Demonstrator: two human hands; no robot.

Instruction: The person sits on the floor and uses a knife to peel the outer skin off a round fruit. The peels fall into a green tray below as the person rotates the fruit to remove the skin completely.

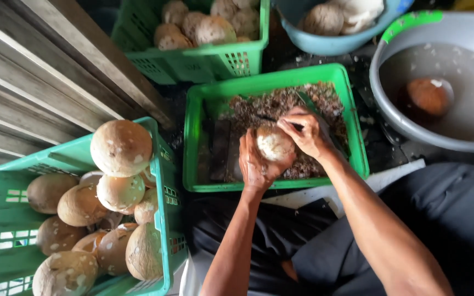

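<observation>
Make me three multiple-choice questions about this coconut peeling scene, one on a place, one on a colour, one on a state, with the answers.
1. Where is the coconut being worked?
A. Over the green tray of peelings
B. Inside the grey basin
C. On the wooden steps

2. What colour is the crate of unpeeled coconuts at lower left?
A. Blue
B. Green
C. Red

3. How does the left hand stand?
A. Empty and flat
B. Cupped around the coconut
C. Resting in water

Answers: 1 A, both hands hold it above the tray; 2 B, its walls are green; 3 B, the hand wraps the coconut from below while the right hand works its top.
</observation>
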